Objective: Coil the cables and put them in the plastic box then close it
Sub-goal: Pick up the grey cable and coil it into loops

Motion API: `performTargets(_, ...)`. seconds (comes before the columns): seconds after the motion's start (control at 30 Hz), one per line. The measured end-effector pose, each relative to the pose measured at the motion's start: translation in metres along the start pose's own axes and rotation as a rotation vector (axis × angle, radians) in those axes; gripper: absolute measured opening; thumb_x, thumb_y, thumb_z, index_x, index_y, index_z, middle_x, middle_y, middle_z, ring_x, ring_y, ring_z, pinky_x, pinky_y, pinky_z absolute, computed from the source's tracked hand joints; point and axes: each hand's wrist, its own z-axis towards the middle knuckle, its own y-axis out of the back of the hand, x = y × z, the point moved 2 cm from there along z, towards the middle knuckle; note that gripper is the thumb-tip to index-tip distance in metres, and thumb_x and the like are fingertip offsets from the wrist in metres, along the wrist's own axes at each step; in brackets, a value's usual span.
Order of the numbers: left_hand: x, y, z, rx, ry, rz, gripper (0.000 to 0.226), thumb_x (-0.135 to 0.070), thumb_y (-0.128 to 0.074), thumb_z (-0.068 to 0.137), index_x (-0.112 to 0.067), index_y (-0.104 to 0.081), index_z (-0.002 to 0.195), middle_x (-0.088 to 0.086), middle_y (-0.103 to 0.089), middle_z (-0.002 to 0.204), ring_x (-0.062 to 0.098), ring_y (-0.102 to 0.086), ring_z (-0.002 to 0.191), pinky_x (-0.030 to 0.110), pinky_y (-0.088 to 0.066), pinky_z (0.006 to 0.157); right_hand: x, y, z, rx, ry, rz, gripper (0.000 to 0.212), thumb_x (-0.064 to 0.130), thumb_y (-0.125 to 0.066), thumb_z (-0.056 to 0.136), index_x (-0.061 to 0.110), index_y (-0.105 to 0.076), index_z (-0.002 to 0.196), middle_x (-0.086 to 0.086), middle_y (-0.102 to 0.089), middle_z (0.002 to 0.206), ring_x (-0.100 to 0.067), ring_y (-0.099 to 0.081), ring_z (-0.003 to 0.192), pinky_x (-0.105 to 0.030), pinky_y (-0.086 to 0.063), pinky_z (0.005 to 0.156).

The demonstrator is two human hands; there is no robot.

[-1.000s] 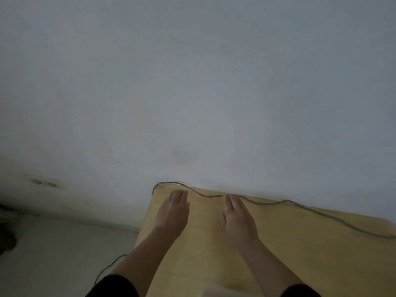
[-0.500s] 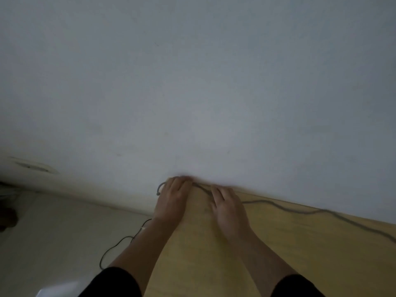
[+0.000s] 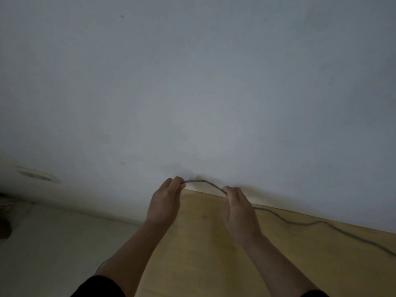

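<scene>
A thin grey cable (image 3: 304, 223) runs along the far edge of a light wooden table (image 3: 203, 243) against the wall. My left hand (image 3: 164, 203) pinches the cable's end at the table's far left corner. My right hand (image 3: 240, 211) grips the cable a short way to the right. The stretch of cable between my hands arches up off the table. From my right hand the cable trails right across the tabletop to the frame's edge. No plastic box is in view.
A pale wall (image 3: 192, 93) fills most of the view, right behind the table. The floor (image 3: 53, 243) lies to the left, with a thin dark wire (image 3: 102, 264) showing beside my left forearm. A dark object (image 3: 4, 228) sits at the far left edge.
Both hands reached forward from flat on the table to the far edge and took hold of the cable. The stretch between them is now lifted off the table.
</scene>
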Motion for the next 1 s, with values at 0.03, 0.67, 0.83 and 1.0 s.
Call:
performTargets(0.03, -0.010, 0.004, 0.002, -0.025, -0.008, -0.035, 0.017, -0.022, -0.043, 0.097, -0.013, -0.056, 0.090, 0.006, -0.060, 0.074, 0.024, -0.054, 0.062, 0.032, -0.043, 0.054, 0.003, 0.009, -0.001, -0.046, 0.006, 0.028, 0.032, -0.012, -0.058, 0.078, 0.000, -0.061, 0.108, -0.017, -0.062, 0.089, -0.033, -0.062, 0.075, -0.034, -0.052, 0.061)
performTargets(0.67, -0.291, 0.067, -0.063, 0.480, 0.205, -1.690, 0.027, -0.024, -0.049, 0.091, -0.010, -0.068, 0.105, -0.007, -0.042, 0.065, 0.003, -0.035, 0.047, 0.016, -0.040, 0.046, -0.045, 0.264, -0.049, -0.602, -0.022, 0.179, 0.021, 0.006, -0.052, 0.092, 0.008, -0.068, 0.105, -0.007, -0.059, 0.075, -0.014, -0.050, 0.060, -0.008, -0.033, 0.056)
performTargets(0.83, -0.343, 0.063, -0.091, 0.433, 0.183, -1.688, 0.023, -0.027, -0.052, 0.089, -0.015, -0.069, 0.097, -0.008, -0.039, 0.061, 0.001, -0.030, 0.042, 0.011, -0.030, 0.034, -0.078, 0.299, -0.077, -0.545, -0.078, 0.129, 0.023, 0.009, -0.048, 0.094, 0.006, -0.067, 0.107, -0.011, -0.063, 0.078, -0.018, -0.053, 0.067, -0.024, -0.036, 0.062)
performTargets(1.0, -0.364, 0.066, -0.076, 0.144, 0.139, -1.700, 0.027, -0.025, -0.037, 0.098, -0.016, -0.060, 0.110, -0.009, -0.043, 0.064, 0.004, -0.031, 0.046, 0.012, -0.031, 0.038, -0.043, 0.292, -0.129, -0.325, 0.205, 0.074, 0.023, 0.014, -0.053, 0.093, 0.011, -0.066, 0.112, -0.004, -0.058, 0.075, -0.019, -0.056, 0.061, -0.024, -0.040, 0.054)
